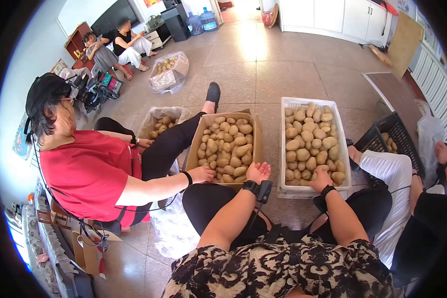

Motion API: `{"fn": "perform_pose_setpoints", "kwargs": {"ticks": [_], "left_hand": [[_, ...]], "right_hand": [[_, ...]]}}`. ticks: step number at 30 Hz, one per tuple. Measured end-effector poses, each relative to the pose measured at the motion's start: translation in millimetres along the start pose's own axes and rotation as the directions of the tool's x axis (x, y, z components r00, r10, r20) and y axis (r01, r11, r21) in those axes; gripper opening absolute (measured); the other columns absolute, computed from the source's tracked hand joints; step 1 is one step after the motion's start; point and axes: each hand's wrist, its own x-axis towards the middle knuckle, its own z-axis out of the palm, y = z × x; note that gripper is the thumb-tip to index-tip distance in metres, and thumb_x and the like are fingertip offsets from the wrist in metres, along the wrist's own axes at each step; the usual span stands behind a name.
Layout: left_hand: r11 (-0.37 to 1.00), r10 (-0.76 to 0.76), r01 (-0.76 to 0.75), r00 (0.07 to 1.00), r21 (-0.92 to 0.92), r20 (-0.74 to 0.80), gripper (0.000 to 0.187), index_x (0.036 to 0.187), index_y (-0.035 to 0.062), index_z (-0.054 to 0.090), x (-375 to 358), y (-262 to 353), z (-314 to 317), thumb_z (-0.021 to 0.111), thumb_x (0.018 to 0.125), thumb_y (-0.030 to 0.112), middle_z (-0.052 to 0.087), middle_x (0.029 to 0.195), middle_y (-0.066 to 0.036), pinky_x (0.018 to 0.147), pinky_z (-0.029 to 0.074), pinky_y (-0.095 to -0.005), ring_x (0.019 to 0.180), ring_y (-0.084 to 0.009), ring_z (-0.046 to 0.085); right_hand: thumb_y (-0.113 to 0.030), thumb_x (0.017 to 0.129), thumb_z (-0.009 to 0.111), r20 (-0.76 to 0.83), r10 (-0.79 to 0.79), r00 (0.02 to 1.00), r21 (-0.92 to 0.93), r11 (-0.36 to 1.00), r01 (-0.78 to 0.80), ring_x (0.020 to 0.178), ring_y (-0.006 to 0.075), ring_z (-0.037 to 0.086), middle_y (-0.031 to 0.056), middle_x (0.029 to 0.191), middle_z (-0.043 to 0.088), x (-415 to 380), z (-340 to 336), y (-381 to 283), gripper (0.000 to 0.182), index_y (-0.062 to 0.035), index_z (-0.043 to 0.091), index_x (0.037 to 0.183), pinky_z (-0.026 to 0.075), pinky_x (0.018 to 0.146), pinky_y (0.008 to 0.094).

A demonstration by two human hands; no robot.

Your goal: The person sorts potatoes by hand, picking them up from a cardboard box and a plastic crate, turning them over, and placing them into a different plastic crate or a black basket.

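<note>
My left hand is palm up with its fingers stretched out, holding nothing, at the near right corner of a cardboard box full of potatoes. My right hand reaches over the near edge of a white plastic crate heaped with potatoes. Its fingers curl around a potato there. Each of my wrists wears a black band, and a small dark device sits on the left one.
A co-worker in a red shirt sits at left, one hand at the cardboard box, the other near a bag of potatoes. Another bagged potato box stands farther back. At right are a black crate and another person's white-trousered leg.
</note>
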Motion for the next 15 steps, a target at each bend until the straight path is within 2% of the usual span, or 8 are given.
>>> {"fn": "perform_pose_setpoints", "kwargs": {"ticks": [3, 5, 6, 8, 10, 12, 13, 15], "left_hand": [[0.999, -0.028, 0.028, 1.000, 0.019, 0.008, 0.029, 0.106, 0.0047, 0.039, 4.2, -1.9, -2.3, 0.036, 0.093, 0.030, 0.050, 0.105, -0.016, 0.080, 0.047, -0.0396, 0.093, -0.0292, 0.052], [0.999, -0.039, 0.039, 0.999, 0.025, 0.021, 0.028, 0.106, 0.0047, 0.039, 6.4, -3.3, -2.3, 0.037, 0.093, 0.030, 0.051, 0.104, -0.015, 0.080, 0.047, -0.0396, 0.093, -0.0291, 0.052], [0.998, -0.049, 0.048, 0.998, 0.028, 0.036, 0.028, 0.105, 0.0047, 0.040, 7.6, -3.9, -2.7, 0.038, 0.093, 0.029, 0.051, 0.104, -0.015, 0.080, 0.047, -0.0396, 0.093, -0.0290, 0.052], [0.998, -0.057, 0.055, 0.997, 0.038, 0.054, 0.027, 0.106, 0.0045, 0.041, 3.8, -6.3, -0.8, 0.040, 0.092, 0.028, 0.051, 0.104, -0.015, 0.081, 0.047, -0.0394, 0.093, -0.0288, 0.052], [0.994, -0.088, 0.084, 0.994, 0.064, 0.061, 0.028, 0.106, 0.0044, 0.041, -3.8, -7.6, 4.4, 0.040, 0.092, 0.028, 0.051, 0.104, -0.015, 0.082, 0.047, -0.0398, 0.094, -0.0288, 0.052], [0.992, -0.098, 0.092, 0.993, 0.081, 0.072, 0.028, 0.106, 0.0045, 0.042, -7.5, -9.4, 6.1, 0.041, 0.092, 0.029, 0.051, 0.104, -0.015, 0.082, 0.047, -0.0399, 0.095, -0.0288, 0.051], [0.990, -0.104, 0.095, 0.991, 0.103, 0.084, 0.028, 0.105, 0.0045, 0.043, -9.7, -9.6, 7.2, 0.041, 0.092, 0.029, 0.051, 0.104, -0.014, 0.083, 0.047, -0.0399, 0.095, -0.0288, 0.051], [0.987, -0.112, 0.099, 0.988, 0.123, 0.103, 0.028, 0.104, 0.0051, 0.044, -18.4, -9.6, 11.3, 0.042, 0.091, 0.030, 0.051, 0.103, -0.014, 0.083, 0.046, -0.0397, 0.096, -0.0286, 0.050]], "right_hand": [[-0.022, 0.060, 0.068, 0.003, -0.066, 0.998, 0.024, 0.998, 0.065, 0.099, 0.0314, 0.054, 0.0169, 0.100, 0.057, 5.2, 2.7, 7.9, 0.048, -0.0096, 0.055, 0.104, 0.043, 0.084, 0.0376], [-0.025, 0.061, 0.068, -0.001, -0.161, 0.987, 0.237, 0.959, 0.157, 0.096, 0.0338, 0.054, 0.0179, 0.099, 0.057, 9.8, 0.8, 7.9, 0.048, -0.0071, 0.056, 0.104, 0.044, 0.082, 0.0377], [-0.025, 0.061, 0.068, 0.000, -0.157, 0.988, 0.231, 0.961, 0.153, 0.096, 0.0338, 0.054, 0.0179, 0.099, 0.057, 11.6, 1.4, 6.5, 0.048, -0.0071, 0.056, 0.104, 0.044, 0.082, 0.0377], [-0.023, 0.061, 0.066, -0.126, -0.209, 0.970, 0.273, 0.932, 0.237, 0.093, 0.0335, 0.056, 0.0195, 0.096, 0.058, 9.1, -3.9, -10.3, 0.045, -0.0048, 0.057, 0.101, 0.045, 0.080, 0.0371], [-0.021, 0.062, 0.066, -0.064, -0.174, 0.983, 0.358, 0.915, 0.186, 0.093, 0.0304, 0.056, 0.0185, 0.098, 0.058, 1.1, -18.2, -30.8, 0.046, -0.0034, 0.055, 0.103, 0.045, 0.080, 0.0355], [-0.023, 0.063, 0.067, -0.113, -0.230, 0.967, 0.452, 0.854, 0.256, 0.087, 0.0230, 0.058, 0.0127, 0.091, 0.060, -2.1, -22.6, -44.8, 0.048, -0.0069, 0.054, 0.107, 0.045, 0.078, 0.0316], [-0.020, 0.069, 0.067, -0.157, -0.293, 0.943, 0.441, 0.834, 0.333, 0.086, 0.0180, 0.056, 0.0095, 0.094, 0.058, -3.9, -22.6, -51.8, 0.046, -0.0063, 0.052, 0.110, 0.045, 0.076, 0.0287], [-0.019, 0.071, 0.066, -0.111, -0.367, 0.924, 0.547, 0.753, 0.365, 0.086, 0.0178, 0.056, 0.0106, 0.098, 0.057, -10.9, -31.3, -70.7, 0.046, -0.0045, 0.050, 0.112, 0.045, 0.076, 0.0288]]}}
